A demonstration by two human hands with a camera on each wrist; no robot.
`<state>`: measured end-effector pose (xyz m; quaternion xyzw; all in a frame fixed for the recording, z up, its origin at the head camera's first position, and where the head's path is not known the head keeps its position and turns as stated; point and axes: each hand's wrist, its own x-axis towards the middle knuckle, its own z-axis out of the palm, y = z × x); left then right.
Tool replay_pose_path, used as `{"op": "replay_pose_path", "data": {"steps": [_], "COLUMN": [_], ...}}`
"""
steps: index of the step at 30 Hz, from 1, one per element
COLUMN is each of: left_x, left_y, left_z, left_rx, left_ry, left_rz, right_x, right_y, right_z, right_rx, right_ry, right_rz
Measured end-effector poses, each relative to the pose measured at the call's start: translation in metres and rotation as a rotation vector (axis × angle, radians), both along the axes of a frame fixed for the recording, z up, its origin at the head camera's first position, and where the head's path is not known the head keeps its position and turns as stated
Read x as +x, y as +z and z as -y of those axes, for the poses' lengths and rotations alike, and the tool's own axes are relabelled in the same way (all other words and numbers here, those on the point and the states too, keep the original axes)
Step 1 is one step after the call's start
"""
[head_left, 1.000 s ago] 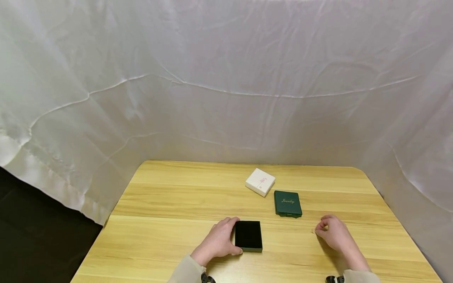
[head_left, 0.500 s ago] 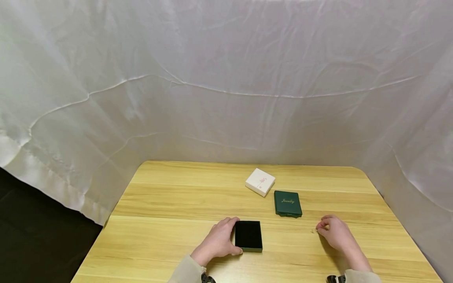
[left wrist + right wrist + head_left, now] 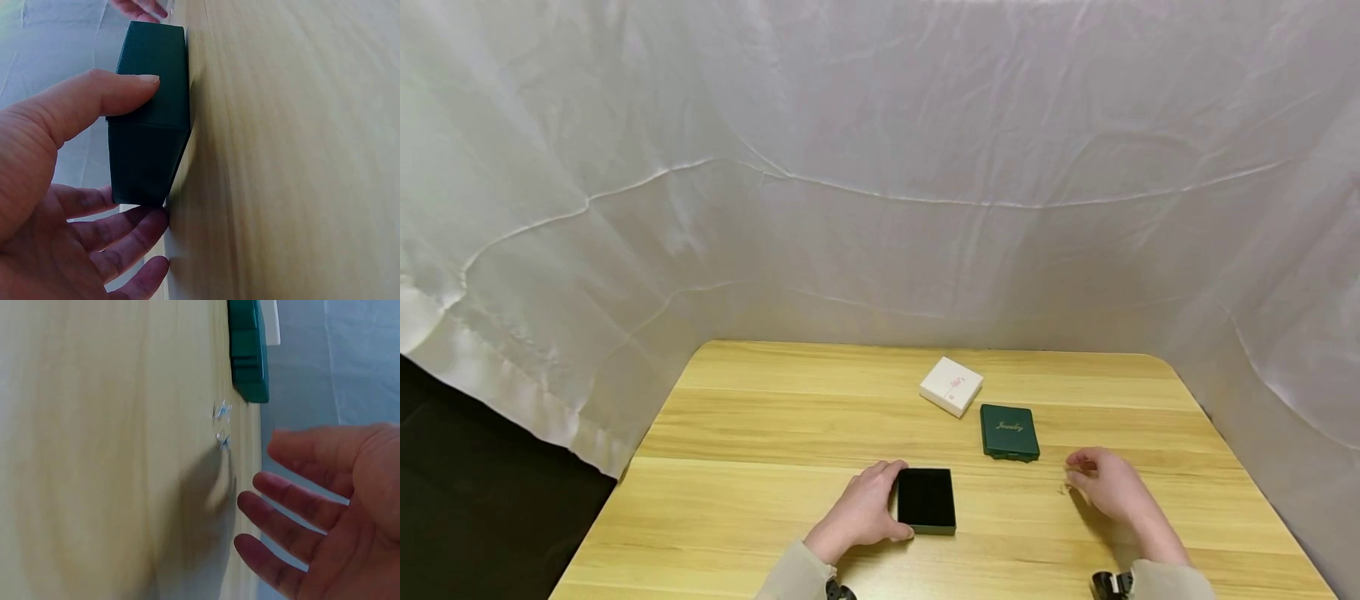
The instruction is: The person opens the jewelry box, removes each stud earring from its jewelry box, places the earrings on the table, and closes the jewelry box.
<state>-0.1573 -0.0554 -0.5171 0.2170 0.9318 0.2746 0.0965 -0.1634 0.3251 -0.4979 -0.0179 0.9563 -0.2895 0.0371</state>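
Note:
My left hand (image 3: 867, 510) grips a dark green box base (image 3: 934, 529) with a black pad (image 3: 925, 497) inside. Its thumb lies along the near wall of the box (image 3: 156, 94), and the other fingers reach round the left and far sides. Over on the right, my right hand (image 3: 1107, 483) hovers with fingers and thumb apart and nothing between them. Below its fingertips, small shiny star-shaped jewelry pieces (image 3: 222, 411) lie on the wood, with another star-shaped piece (image 3: 223, 441) close beside them. In the head view these are only tiny glints.
A green case (image 3: 1009, 432) marked "Jewelry" lies shut on the wooden table (image 3: 760, 433), beyond and between both hands. Behind it to the left sits a white box (image 3: 952, 386) with a pink print. A pale curtain (image 3: 880, 250) hangs round the back and sides.
The right hand's finger and thumb, pinched together beside the jewelry before, have parted, and the hand has shifted slightly up and left. The left hand and the box stay in place.

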Motion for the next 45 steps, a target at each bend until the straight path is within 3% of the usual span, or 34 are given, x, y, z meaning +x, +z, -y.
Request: {"op": "replay_pose_path", "data": {"steps": [11,24,45], "left_x": [-0.001,0.000,0.000], "left_y": [-0.002,-0.001,-0.001], "left_z": [0.000,0.001,0.001], "left_rx": [0.003,0.008,0.005], "left_ry": [0.001,-0.002,-0.005], "left_rz": [-0.004,-0.005,-0.007], "right_x": [-0.026,-0.056,-0.067], "right_y": [0.001,-0.001,-0.009], "right_z": [0.026,0.047,0.050], "right_rx": [0.002,0.012,0.047], "right_ry": [0.143,0.177,0.193], "right_rz": [-0.036,0.005,0.018]}}
